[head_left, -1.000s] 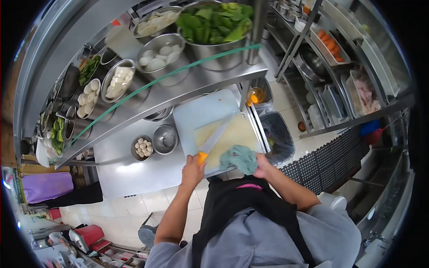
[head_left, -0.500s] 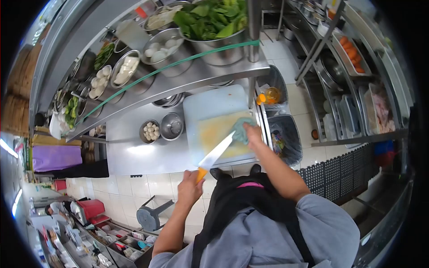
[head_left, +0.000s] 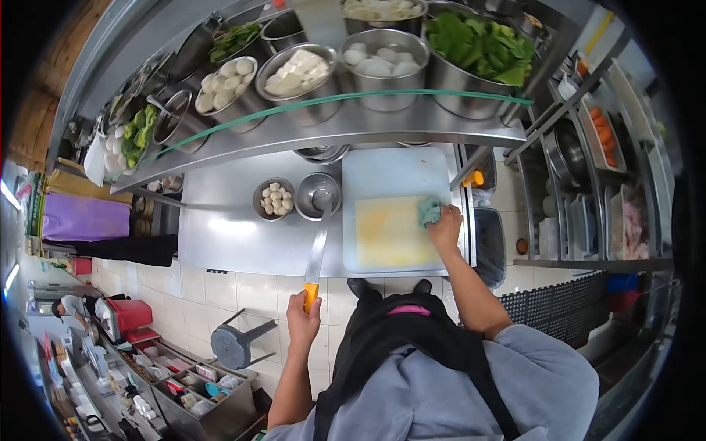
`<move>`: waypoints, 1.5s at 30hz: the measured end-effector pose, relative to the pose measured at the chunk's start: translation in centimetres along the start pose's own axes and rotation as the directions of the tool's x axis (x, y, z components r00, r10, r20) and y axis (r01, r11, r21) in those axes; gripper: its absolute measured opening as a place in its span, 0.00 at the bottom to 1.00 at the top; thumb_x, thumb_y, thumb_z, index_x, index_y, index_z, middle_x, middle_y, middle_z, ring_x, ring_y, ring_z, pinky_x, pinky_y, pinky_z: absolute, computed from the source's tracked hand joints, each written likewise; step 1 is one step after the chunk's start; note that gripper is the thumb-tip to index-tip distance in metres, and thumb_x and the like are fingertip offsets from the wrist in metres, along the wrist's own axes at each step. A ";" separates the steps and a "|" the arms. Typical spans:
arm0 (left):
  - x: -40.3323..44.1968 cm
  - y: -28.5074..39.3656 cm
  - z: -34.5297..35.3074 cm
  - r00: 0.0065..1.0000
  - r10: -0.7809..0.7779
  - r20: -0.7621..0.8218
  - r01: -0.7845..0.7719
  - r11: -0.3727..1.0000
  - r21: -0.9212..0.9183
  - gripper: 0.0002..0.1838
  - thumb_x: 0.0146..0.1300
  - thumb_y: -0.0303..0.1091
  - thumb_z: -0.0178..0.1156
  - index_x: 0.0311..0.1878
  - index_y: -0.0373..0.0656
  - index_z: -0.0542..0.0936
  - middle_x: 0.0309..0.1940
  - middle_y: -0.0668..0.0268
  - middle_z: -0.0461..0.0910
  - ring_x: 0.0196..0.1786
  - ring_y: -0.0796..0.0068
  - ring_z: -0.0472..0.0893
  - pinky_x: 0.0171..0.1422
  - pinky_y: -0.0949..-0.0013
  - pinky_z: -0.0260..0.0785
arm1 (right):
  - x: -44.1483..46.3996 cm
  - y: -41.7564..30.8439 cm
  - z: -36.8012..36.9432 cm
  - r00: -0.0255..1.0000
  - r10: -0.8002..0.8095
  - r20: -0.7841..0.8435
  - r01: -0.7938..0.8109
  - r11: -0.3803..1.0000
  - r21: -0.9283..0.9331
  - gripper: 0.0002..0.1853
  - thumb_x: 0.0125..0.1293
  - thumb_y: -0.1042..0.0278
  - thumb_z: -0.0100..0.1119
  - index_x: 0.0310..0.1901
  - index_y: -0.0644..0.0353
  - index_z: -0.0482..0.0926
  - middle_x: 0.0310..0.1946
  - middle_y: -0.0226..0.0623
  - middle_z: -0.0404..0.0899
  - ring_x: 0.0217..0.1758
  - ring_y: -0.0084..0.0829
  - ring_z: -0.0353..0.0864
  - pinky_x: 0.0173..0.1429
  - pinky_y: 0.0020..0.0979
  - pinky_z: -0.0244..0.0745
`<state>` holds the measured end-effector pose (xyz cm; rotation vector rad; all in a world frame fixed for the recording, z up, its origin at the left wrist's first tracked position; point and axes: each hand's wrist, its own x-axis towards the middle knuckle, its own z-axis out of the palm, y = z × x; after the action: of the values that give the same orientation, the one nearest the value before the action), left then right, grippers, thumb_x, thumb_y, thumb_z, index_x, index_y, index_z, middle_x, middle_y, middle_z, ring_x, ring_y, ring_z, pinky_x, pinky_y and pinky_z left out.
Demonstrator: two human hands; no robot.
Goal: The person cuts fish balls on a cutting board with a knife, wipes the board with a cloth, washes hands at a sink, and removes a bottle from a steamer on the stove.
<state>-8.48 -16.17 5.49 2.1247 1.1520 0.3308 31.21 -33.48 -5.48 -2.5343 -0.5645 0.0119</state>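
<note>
My left hand (head_left: 303, 314) is wrapped round the orange handle of a large kitchen knife (head_left: 315, 257). Its blade points away from me, with the tip near a metal bowl (head_left: 319, 195). My right hand (head_left: 446, 228) grips a bunched green cloth (head_left: 429, 212) at the upper right corner of a yellowish cutting board (head_left: 393, 239). That board lies on a larger pale board (head_left: 393, 170). Left of the metal bowl, a second bowl holds several round white pieces (head_left: 277, 199).
Above the worktop (head_left: 228, 220) runs a steel shelf (head_left: 346, 131) with pots of leafy greens (head_left: 482, 45), eggs (head_left: 382, 60) and white blocks (head_left: 298, 72). A bin (head_left: 488, 246) stands at the right. A grey stool (head_left: 234, 345) is behind at left; another person (head_left: 72, 305) is far left.
The knife has moved left, away from the cloth, and now points straight forward. My view has turned, showing more of the shelf. My right hand still holds the cloth over the board.
</note>
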 end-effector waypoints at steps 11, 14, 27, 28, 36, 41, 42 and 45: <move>4.3 -1.0 -1.0 0.995 0.099 0.009 -0.099 0.993 0.063 0.22 0.65 0.35 0.71 0.59 0.37 0.80 0.45 0.51 0.78 0.45 0.43 0.82 0.48 0.51 0.78 | -2.6 -9.7 0.2 0.807 0.126 0.576 -0.569 0.427 0.703 0.19 0.66 0.73 0.63 0.58 0.64 0.80 0.51 0.47 0.84 0.52 0.40 0.86 0.56 0.41 0.82; 6.6 2.0 1.4 0.982 0.183 0.044 -0.185 0.982 0.048 0.23 0.64 0.35 0.71 0.60 0.39 0.79 0.46 0.53 0.77 0.45 0.45 0.83 0.46 0.49 0.79 | -5.8 -18.1 -0.2 0.612 0.001 0.791 -0.791 0.011 0.612 0.17 0.69 0.75 0.61 0.58 0.65 0.79 0.51 0.40 0.85 0.50 0.35 0.87 0.53 0.37 0.84; 11.1 2.3 -1.8 0.912 0.326 0.251 -0.356 0.930 0.087 0.21 0.65 0.36 0.69 0.59 0.42 0.79 0.46 0.58 0.75 0.40 0.51 0.85 0.41 0.49 0.80 | -1.9 -18.6 4.5 0.719 0.187 0.670 -0.682 0.002 0.731 0.11 0.69 0.80 0.61 0.51 0.66 0.84 0.49 0.42 0.88 0.48 0.38 0.89 0.52 0.40 0.87; 11.0 2.0 -2.1 0.913 0.328 0.244 -0.355 0.932 0.074 0.21 0.65 0.36 0.69 0.59 0.43 0.79 0.46 0.58 0.75 0.40 0.51 0.85 0.41 0.50 0.79 | -1.2 -18.2 4.3 0.742 0.159 0.652 -0.660 -0.003 0.752 0.11 0.69 0.81 0.61 0.51 0.66 0.84 0.49 0.42 0.88 0.48 0.39 0.89 0.53 0.41 0.87; 8.2 -5.1 -5.2 0.953 0.264 0.147 -0.265 0.964 -0.013 0.21 0.64 0.36 0.70 0.59 0.42 0.80 0.48 0.58 0.77 0.43 0.50 0.84 0.45 0.50 0.79 | 10.6 -11.7 3.1 0.929 0.170 0.330 -0.371 0.453 0.811 0.21 0.68 0.66 0.69 0.60 0.64 0.79 0.52 0.46 0.86 0.54 0.44 0.87 0.58 0.48 0.84; 4.7 -13.9 -7.6 0.990 0.135 -0.028 -0.137 0.988 -0.075 0.19 0.63 0.32 0.71 0.55 0.35 0.81 0.42 0.52 0.79 0.41 0.48 0.82 0.47 0.54 0.77 | 10.2 -20.3 2.2 0.950 -0.175 0.258 0.253 0.916 -0.312 0.29 0.64 0.53 0.72 0.62 0.59 0.79 0.56 0.51 0.83 0.61 0.49 0.83 0.64 0.50 0.79; 4.3 -14.7 -7.7 0.992 0.123 -0.040 -0.126 0.989 -0.076 0.19 0.63 0.32 0.71 0.55 0.35 0.81 0.42 0.52 0.79 0.41 0.48 0.82 0.47 0.54 0.77 | 9.2 -22.3 3.6 0.853 -0.400 0.335 0.467 0.872 -0.148 0.31 0.62 0.50 0.73 0.64 0.57 0.79 0.57 0.51 0.82 0.63 0.50 0.81 0.66 0.49 0.77; 3.2 -17.3 -6.7 0.978 -0.176 -0.110 0.131 0.935 -0.330 0.17 0.68 0.31 0.69 0.55 0.33 0.79 0.39 0.58 0.79 0.35 0.66 0.80 0.40 0.64 0.76 | 3.9 -33.5 7.6 0.545 -0.767 0.338 0.726 0.633 0.268 0.32 0.61 0.49 0.73 0.65 0.53 0.78 0.61 0.47 0.81 0.65 0.49 0.79 0.69 0.47 0.74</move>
<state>-21.14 -4.12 -1.60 1.7386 1.2420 0.5598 20.69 -2.39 5.45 -1.9774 -1.7572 0.2803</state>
